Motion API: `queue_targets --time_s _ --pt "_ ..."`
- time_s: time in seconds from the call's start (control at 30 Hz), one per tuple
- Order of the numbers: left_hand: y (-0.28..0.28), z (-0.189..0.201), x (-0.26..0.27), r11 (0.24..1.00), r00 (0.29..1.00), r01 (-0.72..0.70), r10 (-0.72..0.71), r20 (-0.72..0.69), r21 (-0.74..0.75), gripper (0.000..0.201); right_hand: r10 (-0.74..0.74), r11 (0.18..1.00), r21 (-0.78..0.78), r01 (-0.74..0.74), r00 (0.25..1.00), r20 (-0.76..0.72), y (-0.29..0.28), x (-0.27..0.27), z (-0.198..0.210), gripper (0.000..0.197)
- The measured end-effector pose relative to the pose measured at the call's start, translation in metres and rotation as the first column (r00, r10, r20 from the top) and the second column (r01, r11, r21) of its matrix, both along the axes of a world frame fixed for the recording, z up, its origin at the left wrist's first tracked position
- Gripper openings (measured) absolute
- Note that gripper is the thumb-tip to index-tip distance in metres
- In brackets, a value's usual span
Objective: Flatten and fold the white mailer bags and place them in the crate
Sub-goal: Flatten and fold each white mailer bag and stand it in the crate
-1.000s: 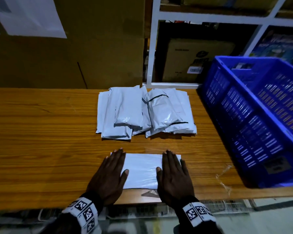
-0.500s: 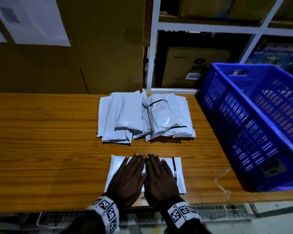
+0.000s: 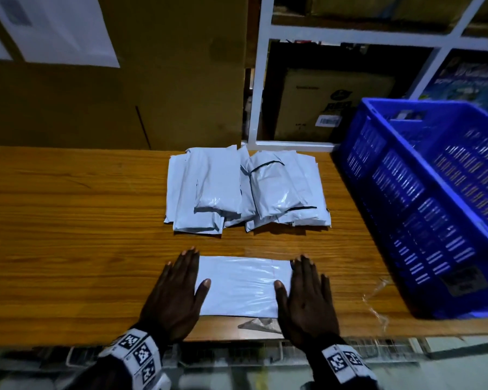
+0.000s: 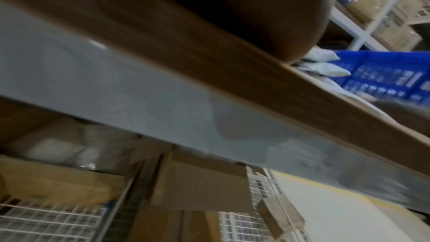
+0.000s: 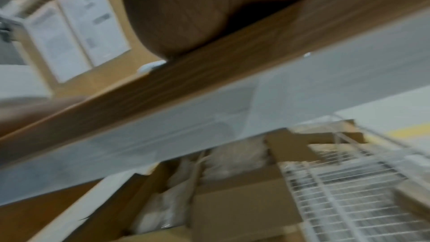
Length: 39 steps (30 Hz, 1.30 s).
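Since a half-second ago our left hand (image 3: 175,294) and right hand (image 3: 304,299) have slid apart, fingers straight, pressing the white mailer bag (image 3: 241,285) flat on the table (image 3: 68,235).

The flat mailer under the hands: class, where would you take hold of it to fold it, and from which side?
Probably pinch one short end of the mailer from its outer side: it lies flat, wider than deep, and the left hand and right hand already rest flat there.
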<state>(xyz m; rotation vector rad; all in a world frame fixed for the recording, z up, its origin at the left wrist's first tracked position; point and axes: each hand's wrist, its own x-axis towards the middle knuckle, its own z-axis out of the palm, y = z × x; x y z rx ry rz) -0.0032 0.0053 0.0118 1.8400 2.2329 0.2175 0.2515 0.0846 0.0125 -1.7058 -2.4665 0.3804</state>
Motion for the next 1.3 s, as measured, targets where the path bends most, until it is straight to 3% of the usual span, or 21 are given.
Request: queue_targets --time_s 0.1,0.17,0.37,0.5,0.73,0.93,1.0,1.1,1.13,1.2,1.3 --pt "-0.005 0.001 -0.010 0.999 0.999 0.020 -0.019 0.039 -0.027 0.077 -0.008 0.998 -0.061 0.012 0.998 0.061 0.004 0.012 0.009 0.092" --pt "-0.003 0.009 -0.009 0.999 0.997 0.032 -0.031 0.074 -0.009 0.077 -0.005 1.000 0.003 0.004 0.999 0.040 0.008 0.012 0.016 0.089" --pt "0.011 0.025 0.010 0.954 0.969 0.243 -0.246 -0.003 0.178 0.063 0.277 0.958 0.088 -0.274 0.960 -0.028 0.006 -0.021 0.026 0.066" --pt "0.021 0.014 0.027 0.953 0.953 0.299 -0.296 -0.068 0.047 0.059 0.345 0.938 0.019 -0.345 0.938 -0.009 -0.004 -0.051 0.011 0.058" --pt "0.017 0.000 0.023 0.980 0.980 0.196 -0.195 -0.048 0.035 0.064 0.294 0.950 0.097 -0.297 0.955 0.049 -0.004 -0.037 0.001 0.057" --pt "-0.003 -0.001 -0.013 0.992 0.992 0.125 -0.125 0.017 0.007 0.078 0.127 0.992 -0.013 -0.127 0.991 0.042 0.003 0.020 0.005 0.091" --pt "-0.001 0.008 -0.019 0.993 0.993 0.096 -0.100 0.066 0.072 0.079 0.112 0.993 -0.023 -0.112 0.993 0.024 0.008 0.027 0.013 0.092" --pt "0.010 0.030 -0.019 0.945 0.993 0.086 -0.107 0.050 0.315 0.064 0.224 0.968 0.122 -0.218 0.974 -0.037 0.018 0.022 0.027 0.062" --pt "0.016 0.033 -0.018 0.919 0.993 0.113 -0.122 0.000 0.377 0.060 0.277 0.952 0.150 -0.267 0.960 -0.050 0.022 0.017 0.030 0.060" --pt "0.027 0.038 -0.015 0.938 0.984 0.180 -0.174 -0.045 0.297 0.066 0.338 0.940 0.056 -0.337 0.941 -0.022 0.030 0.005 0.041 0.069" --pt "0.035 0.030 -0.020 0.965 0.965 0.259 -0.256 -0.064 0.042 0.100 0.327 0.938 -0.126 -0.323 0.945 0.016 0.041 -0.009 0.049 0.077"
